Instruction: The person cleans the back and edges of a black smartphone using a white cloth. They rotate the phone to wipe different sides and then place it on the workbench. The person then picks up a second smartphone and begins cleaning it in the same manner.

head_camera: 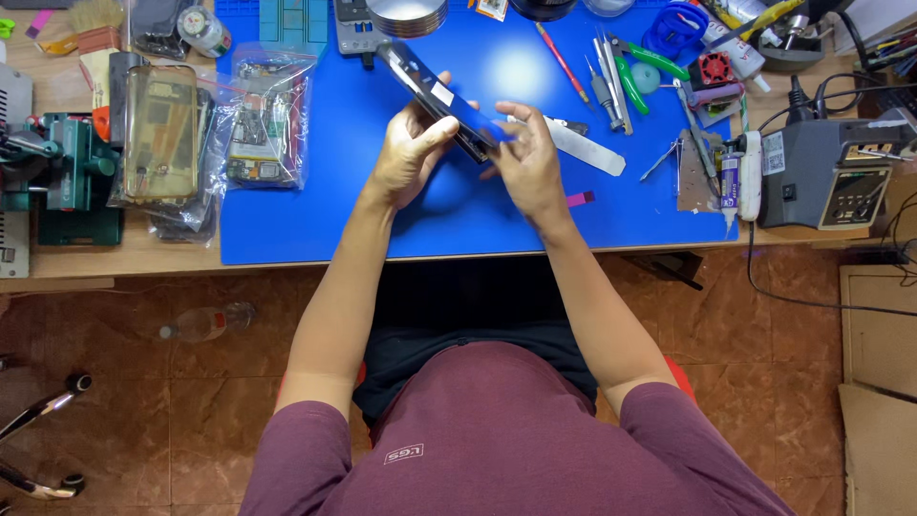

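Observation:
A dark smartphone [425,91] is tilted edge-on above the blue work mat [315,220], its top end pointing up-left. My left hand [406,153] grips the phone's lower half from the left, thumb across its side. My right hand [525,162] touches the phone's lower end with its fingertips. Just right of that hand a flat metal pry blade [587,148] lies on the mat.
Clear bags of phone parts [263,119] and a yellowish phone case [160,134] lie left of the mat. Tweezers, green pliers [635,81] and screwdrivers are at the back right. A grey soldering station [831,172] stands at the right. A plastic bottle [205,323] lies on the floor.

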